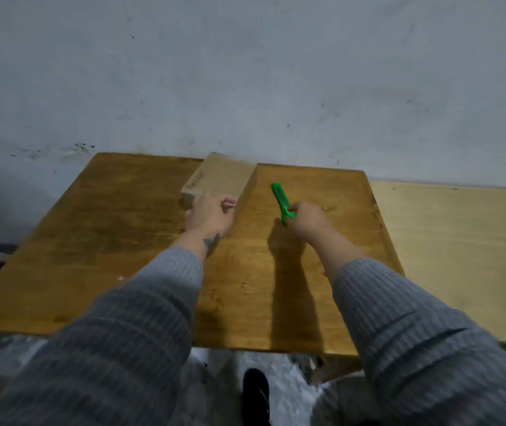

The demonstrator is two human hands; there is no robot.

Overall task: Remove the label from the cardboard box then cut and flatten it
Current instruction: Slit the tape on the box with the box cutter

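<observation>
A closed brown cardboard box lies on the wooden table near its far edge, by the wall. My left hand grips the box's near end, fingers curled over its top. A green utility knife lies to the right of the box, pointing away from me. My right hand closes on the knife's near end. No label shows on the box faces that I can see.
A paler wooden surface adjoins the table on the right. A grey wall stands right behind the table. Below the table's near edge lie a littered floor and a dark shoe.
</observation>
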